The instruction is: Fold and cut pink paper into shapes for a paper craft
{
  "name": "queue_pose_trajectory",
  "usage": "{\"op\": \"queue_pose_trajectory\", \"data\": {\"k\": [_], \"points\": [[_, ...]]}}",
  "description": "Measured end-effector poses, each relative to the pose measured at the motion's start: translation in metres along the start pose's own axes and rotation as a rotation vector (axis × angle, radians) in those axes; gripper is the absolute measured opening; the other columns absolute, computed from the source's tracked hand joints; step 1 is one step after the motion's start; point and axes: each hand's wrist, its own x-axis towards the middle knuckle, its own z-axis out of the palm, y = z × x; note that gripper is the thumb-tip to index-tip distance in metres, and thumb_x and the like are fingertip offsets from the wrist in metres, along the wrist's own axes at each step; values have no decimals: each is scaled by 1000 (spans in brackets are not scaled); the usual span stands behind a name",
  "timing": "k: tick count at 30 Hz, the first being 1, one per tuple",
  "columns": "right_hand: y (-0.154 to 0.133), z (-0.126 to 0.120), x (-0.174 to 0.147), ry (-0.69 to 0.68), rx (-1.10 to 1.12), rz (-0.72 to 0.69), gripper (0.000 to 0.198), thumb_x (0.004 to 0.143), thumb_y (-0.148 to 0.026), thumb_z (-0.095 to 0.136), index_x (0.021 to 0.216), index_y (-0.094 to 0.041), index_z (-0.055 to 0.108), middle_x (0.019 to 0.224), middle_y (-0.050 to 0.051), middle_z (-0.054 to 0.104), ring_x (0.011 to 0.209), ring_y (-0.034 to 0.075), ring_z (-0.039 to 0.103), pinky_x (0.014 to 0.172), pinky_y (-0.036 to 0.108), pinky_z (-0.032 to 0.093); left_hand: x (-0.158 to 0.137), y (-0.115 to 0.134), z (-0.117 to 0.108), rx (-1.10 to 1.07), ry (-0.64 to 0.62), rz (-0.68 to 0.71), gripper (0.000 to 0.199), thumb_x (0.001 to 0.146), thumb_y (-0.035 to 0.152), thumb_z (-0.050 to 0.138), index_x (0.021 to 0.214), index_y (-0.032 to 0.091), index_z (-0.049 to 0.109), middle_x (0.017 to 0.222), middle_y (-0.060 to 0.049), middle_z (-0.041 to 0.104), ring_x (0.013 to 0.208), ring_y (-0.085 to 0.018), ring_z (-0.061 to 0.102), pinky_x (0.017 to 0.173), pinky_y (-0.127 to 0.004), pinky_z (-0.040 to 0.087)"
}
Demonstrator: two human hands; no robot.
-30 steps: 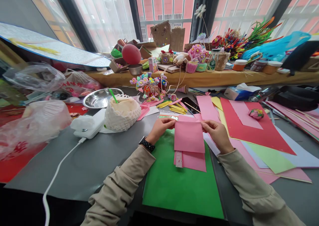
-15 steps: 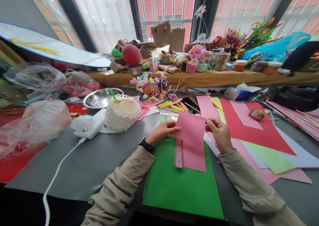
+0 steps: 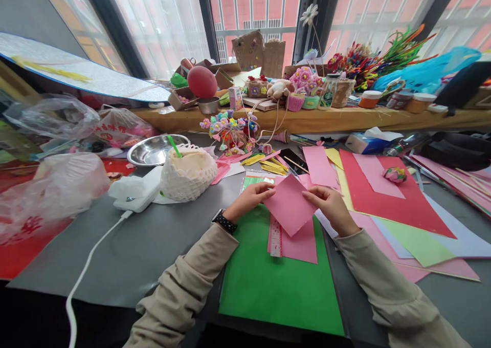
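Between my hands a square of pink paper (image 3: 290, 204) is held up, turned so a corner points down. My left hand (image 3: 251, 200) pinches its left corner, thumb and fingers closed. The right corner is gripped by my right hand (image 3: 333, 207) in the same way. Beneath it, another pink sheet (image 3: 301, 245) lies on the green paper (image 3: 280, 297). A patterned ruler (image 3: 275, 238) rests along that sheet's left side, its upper part hidden by the held square.
Left of my hands stand a coconut in white foam net (image 3: 187, 174), a white power strip (image 3: 143, 192) with a cable, and a steel bowl (image 3: 153, 152). Red card (image 3: 399, 199) and coloured sheets lie on the right. Yellow paper strips (image 3: 273, 167) lie beyond.
The pink square has turned from upright to diamond-wise. My right hand has moved left and now takes the paper's right corner; my left hand has shifted slightly.
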Motion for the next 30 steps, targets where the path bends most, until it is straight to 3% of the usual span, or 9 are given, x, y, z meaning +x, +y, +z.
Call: {"op": "queue_pose_trajectory", "data": {"k": [4,8,13,17,20,23,27,30], "points": [[4,3,1,139,140,65,25,59,-37,64,70,-15,59,67,1,58,62,11,51,58,22,40,-2,3,1,-91,14,-105,28,62,34,63,77,11,57,71,-2,58,65,-10,54,65,-25,43],[2,4,1,122,180,94,23,59,-36,64,68,-15,58,64,-1,56,58,9,49,53,20,38,-2,1,2,-116,41,-115,29,60,34,65,75,10,59,69,-2,59,62,-10,55,64,-24,44],[-6,0,-2,-139,98,127,24,65,-38,59,64,-15,58,56,-2,53,52,8,47,51,20,39,1,-4,-4,-64,271,12,31,59,39,64,69,10,60,62,0,56,56,-9,52,58,-23,44],[-7,1,-3,-284,4,122,25,64,-38,60,62,-14,58,51,-2,52,47,7,46,47,20,37,2,-3,-5,-69,362,60,32,59,40,63,72,11,61,64,1,56,57,-9,51,56,-20,41],[-5,1,-3,-246,55,130,25,62,-38,61,63,-14,56,53,-2,52,48,8,49,49,21,40,1,-2,-4,-130,315,45,35,65,45,56,73,11,60,64,0,54,59,-10,51,58,-21,41],[-4,2,-2,-185,119,145,25,61,-38,62,63,-14,55,54,-3,53,50,8,51,52,21,42,0,-4,-4,-37,228,41,35,67,46,53,72,11,59,59,2,51,54,-7,46,52,-19,37],[-4,1,-2,-170,126,152,26,58,-38,65,67,-15,54,57,-3,55,49,9,53,49,21,43,1,-5,-5,174,251,60,33,65,44,56,68,11,59,55,4,47,50,-6,40,47,-17,30],[-4,1,-2,-167,139,167,26,57,-37,66,63,-15,54,54,-3,55,50,10,56,49,21,44,-1,-2,-4,112,250,45,34,66,45,56,70,11,58,57,3,51,53,-8,46,51,-18,35]]}}
